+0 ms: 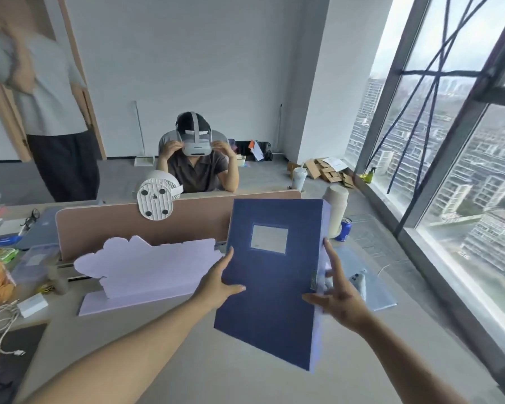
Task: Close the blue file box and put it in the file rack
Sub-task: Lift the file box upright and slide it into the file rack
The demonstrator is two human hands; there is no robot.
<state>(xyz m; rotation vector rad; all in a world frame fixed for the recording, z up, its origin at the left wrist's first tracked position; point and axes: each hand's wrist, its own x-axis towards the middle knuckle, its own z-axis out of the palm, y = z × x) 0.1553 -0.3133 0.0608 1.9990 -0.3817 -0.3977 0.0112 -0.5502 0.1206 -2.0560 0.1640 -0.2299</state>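
Daylight is pouring through the tall dark-framed windows [438,158] on the right, washing the plain white wall [204,59], grey floor [268,173], pale desk [231,371] and tan partition [105,225].

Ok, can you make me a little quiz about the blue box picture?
1. True or false: both hands hold the blue file box.
2. Which side of the box is the lilac file rack on: left or right?
3. What stands by the window behind the box: A) a blue drink can, B) a red kettle?

Key: 1 true: left hand, right hand. 2 left. 3 A.
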